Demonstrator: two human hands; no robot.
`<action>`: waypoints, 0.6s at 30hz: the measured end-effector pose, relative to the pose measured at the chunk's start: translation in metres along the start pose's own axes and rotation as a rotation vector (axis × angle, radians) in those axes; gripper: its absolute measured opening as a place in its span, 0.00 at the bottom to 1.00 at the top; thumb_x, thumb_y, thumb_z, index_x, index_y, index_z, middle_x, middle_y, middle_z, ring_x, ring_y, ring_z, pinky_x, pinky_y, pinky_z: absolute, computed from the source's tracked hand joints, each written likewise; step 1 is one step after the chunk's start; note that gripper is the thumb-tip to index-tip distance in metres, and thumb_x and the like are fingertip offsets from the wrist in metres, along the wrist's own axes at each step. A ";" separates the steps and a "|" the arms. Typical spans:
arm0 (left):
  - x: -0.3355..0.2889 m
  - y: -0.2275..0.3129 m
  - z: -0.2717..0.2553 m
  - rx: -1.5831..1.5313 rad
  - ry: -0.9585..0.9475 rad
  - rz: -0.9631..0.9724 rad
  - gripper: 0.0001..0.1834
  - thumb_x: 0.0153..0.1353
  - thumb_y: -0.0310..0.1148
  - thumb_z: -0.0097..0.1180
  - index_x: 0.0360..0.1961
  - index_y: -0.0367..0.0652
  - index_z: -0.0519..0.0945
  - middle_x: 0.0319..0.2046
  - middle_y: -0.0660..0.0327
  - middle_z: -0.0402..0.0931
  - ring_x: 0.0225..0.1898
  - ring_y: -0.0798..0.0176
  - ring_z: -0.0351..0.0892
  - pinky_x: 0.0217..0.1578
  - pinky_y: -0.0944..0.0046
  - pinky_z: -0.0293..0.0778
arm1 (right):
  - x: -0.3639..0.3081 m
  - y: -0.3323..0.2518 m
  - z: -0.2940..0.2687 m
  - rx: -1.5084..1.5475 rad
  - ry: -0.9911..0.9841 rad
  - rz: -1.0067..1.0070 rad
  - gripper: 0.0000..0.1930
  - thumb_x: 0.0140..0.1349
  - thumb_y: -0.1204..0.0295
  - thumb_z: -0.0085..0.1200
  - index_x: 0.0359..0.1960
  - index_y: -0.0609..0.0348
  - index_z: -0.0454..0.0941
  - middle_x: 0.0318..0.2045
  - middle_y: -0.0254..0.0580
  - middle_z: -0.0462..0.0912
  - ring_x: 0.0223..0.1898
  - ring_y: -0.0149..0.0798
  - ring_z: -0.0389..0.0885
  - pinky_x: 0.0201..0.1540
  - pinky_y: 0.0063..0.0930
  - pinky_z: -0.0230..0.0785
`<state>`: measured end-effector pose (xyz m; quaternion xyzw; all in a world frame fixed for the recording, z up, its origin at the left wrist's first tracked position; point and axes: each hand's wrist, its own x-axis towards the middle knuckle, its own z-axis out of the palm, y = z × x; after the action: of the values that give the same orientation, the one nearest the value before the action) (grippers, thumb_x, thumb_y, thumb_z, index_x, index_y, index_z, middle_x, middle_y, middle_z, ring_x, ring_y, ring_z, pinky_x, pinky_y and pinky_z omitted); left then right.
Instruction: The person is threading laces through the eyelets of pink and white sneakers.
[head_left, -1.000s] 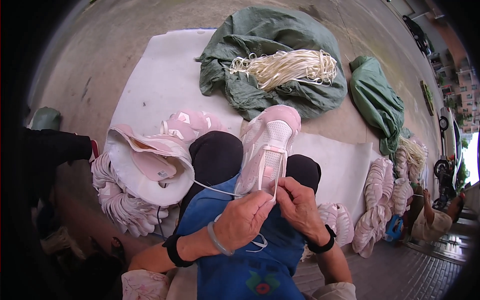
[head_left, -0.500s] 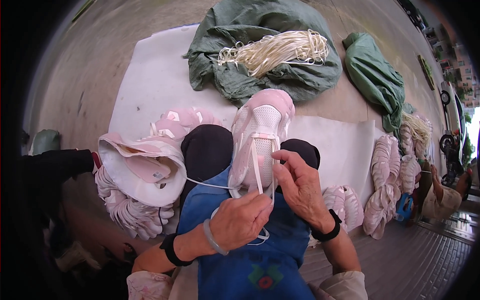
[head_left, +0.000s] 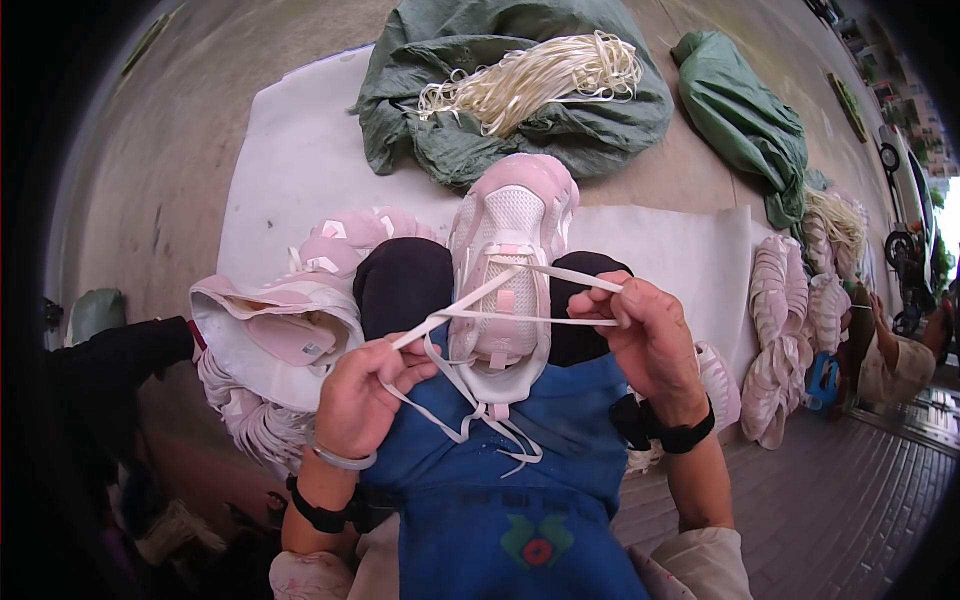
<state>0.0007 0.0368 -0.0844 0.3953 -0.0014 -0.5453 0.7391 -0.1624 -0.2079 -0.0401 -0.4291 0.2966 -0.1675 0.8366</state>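
Observation:
A pink and white shoe upper (head_left: pixel 512 215) rests between my knees, toe pointing away from me. White shoelace (head_left: pixel 485 296) runs through its front eyelets, and its strands cross over the tongue. My left hand (head_left: pixel 368 395), a bangle at the wrist, is closed on strands of the lace left of the shoe. At the right, my right hand (head_left: pixel 650 325) pinches other strands between thumb and fingers. The lace is stretched between both hands. A slack length of it curls down onto the blue apron (head_left: pixel 480 470) over my lap.
Beyond the shoe, a bundle of cream laces (head_left: pixel 540 80) lies on a green sack (head_left: pixel 400 75). Stacked pink uppers (head_left: pixel 775 330) stand at the right, near another green sack (head_left: pixel 740 115). A cut-open pink shoe upper (head_left: pixel 280 335) sits at my left. A white sheet (head_left: pixel 290 160) covers part of the ground.
My hands have moved apart from close together at the shoe's opening, left hand leftward and right hand rightward. The lace strands now stretch crossed above the tongue.

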 end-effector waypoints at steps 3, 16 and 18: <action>-0.013 0.019 -0.026 -0.187 0.026 0.102 0.16 0.69 0.35 0.39 0.22 0.43 0.67 0.48 0.49 0.74 0.58 0.50 0.71 0.62 0.47 0.64 | 0.003 0.001 -0.044 0.148 0.010 0.106 0.12 0.68 0.70 0.44 0.27 0.64 0.70 0.29 0.41 0.77 0.19 0.27 0.70 0.26 0.23 0.69; -0.133 0.147 -0.159 -0.525 0.241 0.775 0.10 0.68 0.26 0.43 0.42 0.33 0.75 0.60 0.50 0.69 0.70 0.46 0.54 0.71 0.37 0.36 | 0.014 0.023 -0.109 -1.138 0.345 -0.045 0.29 0.62 0.50 0.54 0.18 0.68 0.78 0.11 0.32 0.68 0.17 0.26 0.64 0.20 0.25 0.55; -0.154 0.166 -0.179 -0.334 -0.053 0.699 0.10 0.69 0.26 0.42 0.44 0.33 0.75 0.60 0.51 0.70 0.69 0.46 0.55 0.70 0.36 0.35 | 0.010 0.000 -0.097 -1.135 0.358 0.002 0.30 0.61 0.49 0.55 0.16 0.68 0.77 0.10 0.32 0.67 0.17 0.26 0.64 0.20 0.26 0.56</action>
<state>0.1499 0.2809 -0.0440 0.2310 -0.0663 -0.2634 0.9343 -0.2168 -0.2737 -0.0880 -0.7740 0.4767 -0.0519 0.4135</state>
